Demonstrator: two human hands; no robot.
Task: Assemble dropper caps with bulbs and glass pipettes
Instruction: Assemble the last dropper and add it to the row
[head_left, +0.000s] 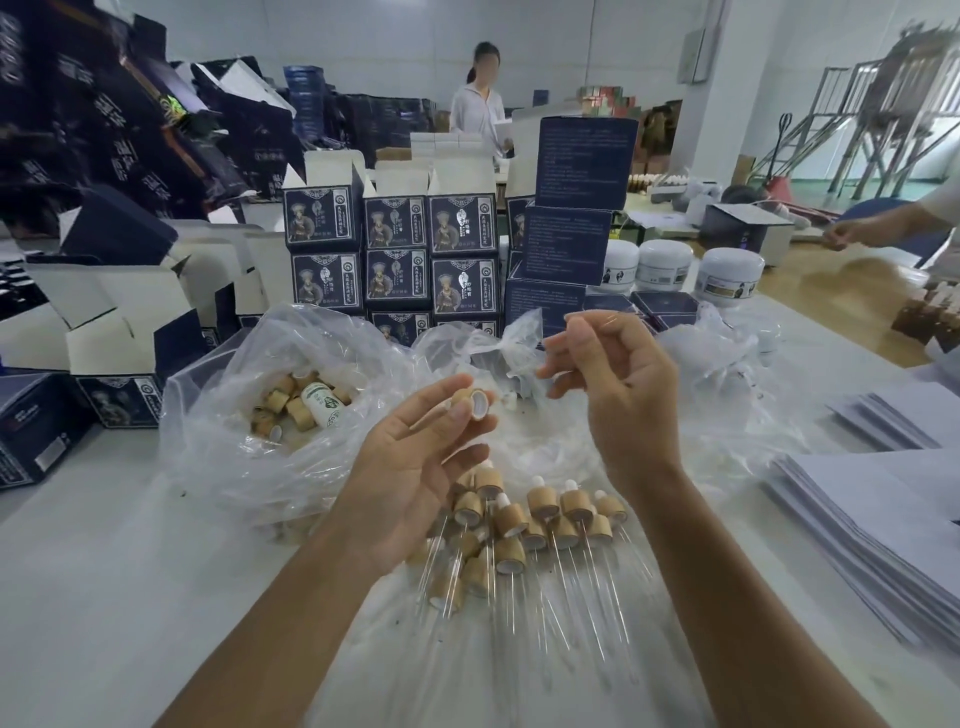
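My left hand (415, 467) is raised palm-up over the table and pinches a bamboo dropper cap (474, 402) between thumb and fingers, its white inside facing right. My right hand (618, 395) hovers just right of the cap with fingers curled and thumb and forefinger pressed together. Whether a clear glass pipette is between them is too faint to tell. Below my hands lies a pile of assembled droppers (519, 525), bamboo caps with white bulbs and glass pipettes pointing toward me. A clear plastic bag (218, 415) on the left holds loose bamboo caps (283, 408) and a white bottle (324, 404).
Crumpled clear bags (727, 364) spread behind my hands. Stacked dark printed boxes (395, 260) and white jars (665, 265) stand at the back. Open cartons (104, 332) lie at the left, paper sheets (872, 509) at the right. Another person's hand (857, 231) reaches in far right; a person stands at the back.
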